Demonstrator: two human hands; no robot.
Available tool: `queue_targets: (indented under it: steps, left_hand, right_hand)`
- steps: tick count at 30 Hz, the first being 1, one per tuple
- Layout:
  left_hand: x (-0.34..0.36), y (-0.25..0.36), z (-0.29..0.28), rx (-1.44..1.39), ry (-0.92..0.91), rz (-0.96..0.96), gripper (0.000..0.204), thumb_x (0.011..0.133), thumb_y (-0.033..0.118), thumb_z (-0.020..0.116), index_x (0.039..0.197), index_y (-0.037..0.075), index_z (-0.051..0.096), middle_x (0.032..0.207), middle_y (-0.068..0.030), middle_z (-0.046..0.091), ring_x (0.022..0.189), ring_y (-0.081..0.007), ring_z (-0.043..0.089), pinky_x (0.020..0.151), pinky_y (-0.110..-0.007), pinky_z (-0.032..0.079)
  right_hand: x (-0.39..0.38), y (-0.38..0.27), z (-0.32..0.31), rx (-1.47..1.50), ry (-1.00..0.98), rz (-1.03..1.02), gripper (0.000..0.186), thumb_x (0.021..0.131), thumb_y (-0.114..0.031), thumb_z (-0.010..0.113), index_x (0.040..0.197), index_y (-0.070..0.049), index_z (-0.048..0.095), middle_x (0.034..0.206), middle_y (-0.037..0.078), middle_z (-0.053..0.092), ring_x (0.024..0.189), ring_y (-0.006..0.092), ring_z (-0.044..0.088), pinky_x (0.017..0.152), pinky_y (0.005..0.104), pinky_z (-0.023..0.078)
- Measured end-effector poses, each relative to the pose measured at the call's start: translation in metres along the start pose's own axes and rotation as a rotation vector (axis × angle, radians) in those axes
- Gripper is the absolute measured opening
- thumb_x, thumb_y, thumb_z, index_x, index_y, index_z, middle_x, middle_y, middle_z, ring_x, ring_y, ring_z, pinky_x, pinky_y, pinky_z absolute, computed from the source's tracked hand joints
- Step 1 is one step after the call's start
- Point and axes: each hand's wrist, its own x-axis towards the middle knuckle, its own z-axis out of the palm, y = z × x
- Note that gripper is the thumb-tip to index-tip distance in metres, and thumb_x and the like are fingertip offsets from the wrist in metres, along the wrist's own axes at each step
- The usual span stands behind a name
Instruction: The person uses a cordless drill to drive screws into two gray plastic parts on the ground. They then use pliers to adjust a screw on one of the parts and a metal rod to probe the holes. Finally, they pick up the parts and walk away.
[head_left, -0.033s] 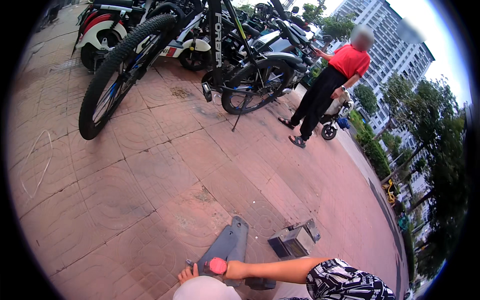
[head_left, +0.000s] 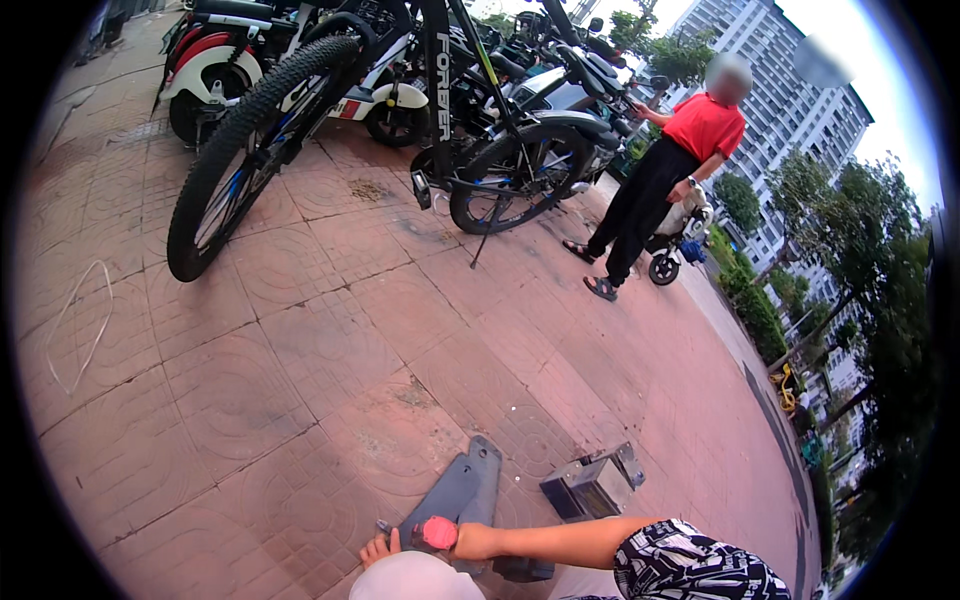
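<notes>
At lower centre, the right hand (head_left: 478,541) grips a red tool (head_left: 437,532), which could strike the left hand (head_left: 377,550) (grip indeterminable) if the grey panel (head_left: 463,490) shifts.

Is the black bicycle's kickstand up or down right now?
Down: the kickstand slants from beside the wheel with the mudguard to the paving, and the black bicycle stands upright.

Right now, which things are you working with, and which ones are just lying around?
Seems part of the job:
grey panel, by the left hand
pinkish-red thing, beside the right hand
perhaps the dark box nearby

Just around:
white loop on the paving
bicycle
red-and-white scooter
</notes>
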Motion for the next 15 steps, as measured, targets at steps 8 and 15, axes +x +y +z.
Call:
queue_targets:
  steps: [8, 15]
  left_hand:
    - [0.007, 0.000, -0.012, 0.002, -0.068, 0.099, 0.043, 0.088, 0.021, 0.056, 0.131, 0.015, 0.053, 0.108, -0.0116, 0.057, 0.088, -0.0278, 0.055, 0.071, -0.043, 0.043]
    - [-0.003, -0.006, -0.007, -0.067, -0.218, 0.079, 0.050, 0.089, 0.024, 0.047, 0.137, 0.010, 0.049, 0.117, -0.0133, 0.053, 0.097, -0.0295, 0.053, 0.080, -0.045, 0.042]
  right_hand:
    - [0.011, -0.023, -0.010, -0.138, -0.167, 0.004, 0.039, 0.088, -0.039, 0.058, 0.076, -0.003, 0.070, 0.060, 0.014, 0.065, 0.054, 0.0273, 0.066, 0.057, 0.0390, 0.053]
    - [-0.003, -0.014, -0.021, 0.279, -0.120, 0.174, 0.032, 0.084, -0.031, 0.066, 0.076, -0.001, 0.067, 0.059, 0.013, 0.064, 0.048, 0.0242, 0.063, 0.048, 0.0390, 0.050]
